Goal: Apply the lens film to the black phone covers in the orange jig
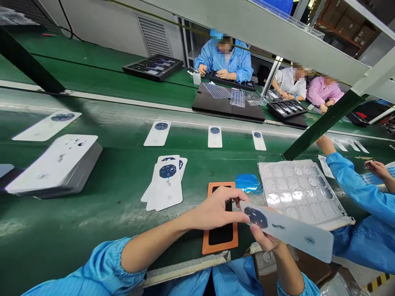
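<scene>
A long white card [293, 232] with a dark round lens piece near its left end is held over the bench edge. My right hand [267, 240] grips it from below, fingers curled. My left hand [220, 207] pinches the card's left end with thumb and fingers. Beneath both hands lies an orange-framed black fixture [219, 240]. A small fanned stack of similar white cards [166, 183] lies to its left. To the right sits a clear blister tray [300, 193] with round lens pieces in several pockets.
A tall pile of white cards [58, 164] lies at far left. Single cards [215, 136] ride the green belt [123, 123]. A blue crumpled piece [248, 183] lies by the tray. A co-worker's blue sleeve [358, 189] reaches in at right. Other people work at black trays [152, 67] across the belt.
</scene>
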The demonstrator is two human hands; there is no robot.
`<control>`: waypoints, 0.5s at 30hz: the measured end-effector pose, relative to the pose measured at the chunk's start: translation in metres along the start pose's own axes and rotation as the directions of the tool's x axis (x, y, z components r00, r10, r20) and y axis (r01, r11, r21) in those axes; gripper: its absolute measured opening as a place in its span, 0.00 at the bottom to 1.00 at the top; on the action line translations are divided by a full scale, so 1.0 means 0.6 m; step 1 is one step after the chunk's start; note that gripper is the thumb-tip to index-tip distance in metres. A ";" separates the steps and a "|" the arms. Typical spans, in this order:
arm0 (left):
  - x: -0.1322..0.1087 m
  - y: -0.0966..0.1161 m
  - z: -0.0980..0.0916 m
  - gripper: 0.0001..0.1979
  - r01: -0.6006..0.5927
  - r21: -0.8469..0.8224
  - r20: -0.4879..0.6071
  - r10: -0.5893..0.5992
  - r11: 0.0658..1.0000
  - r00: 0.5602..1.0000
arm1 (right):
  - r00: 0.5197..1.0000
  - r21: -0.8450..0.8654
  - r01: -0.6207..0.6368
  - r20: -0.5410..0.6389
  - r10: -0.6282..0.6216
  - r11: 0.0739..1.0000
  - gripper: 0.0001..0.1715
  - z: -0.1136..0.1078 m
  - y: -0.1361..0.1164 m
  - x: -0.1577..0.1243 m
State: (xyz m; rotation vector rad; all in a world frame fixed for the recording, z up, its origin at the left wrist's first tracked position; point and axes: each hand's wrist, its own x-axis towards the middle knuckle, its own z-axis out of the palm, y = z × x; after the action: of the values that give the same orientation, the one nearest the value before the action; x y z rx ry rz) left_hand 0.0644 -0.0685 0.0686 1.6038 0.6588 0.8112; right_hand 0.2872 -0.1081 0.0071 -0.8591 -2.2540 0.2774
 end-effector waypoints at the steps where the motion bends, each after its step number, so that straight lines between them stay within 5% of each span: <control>1: 0.000 0.002 -0.005 0.08 0.027 -0.001 0.009 -0.027 1.000 1.000 | 1.000 -0.007 0.002 0.025 -0.002 1.000 0.15 0.001 0.001 -0.005; 5: -0.001 -0.014 -0.012 0.12 0.131 -0.072 0.057 -0.127 0.989 0.990 | 1.000 0.038 0.006 0.010 -0.006 0.999 0.15 0.009 -0.001 -0.004; 10: -0.003 -0.054 -0.017 0.14 0.183 -0.160 0.062 -0.176 0.970 0.983 | 0.983 0.087 -0.048 -0.172 0.063 0.995 0.20 0.013 -0.009 0.019; 15: 0.001 -0.082 -0.024 0.14 0.183 -0.248 0.046 -0.177 0.951 0.983 | 0.997 0.002 -0.022 -0.077 0.022 1.000 0.24 0.013 -0.007 0.030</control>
State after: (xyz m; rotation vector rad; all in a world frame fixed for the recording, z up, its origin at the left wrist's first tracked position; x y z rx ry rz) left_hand 0.0540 -0.0506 0.0218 1.3009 0.6480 0.7100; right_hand 0.2702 -0.0989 0.0129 -0.8791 -2.1743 0.2518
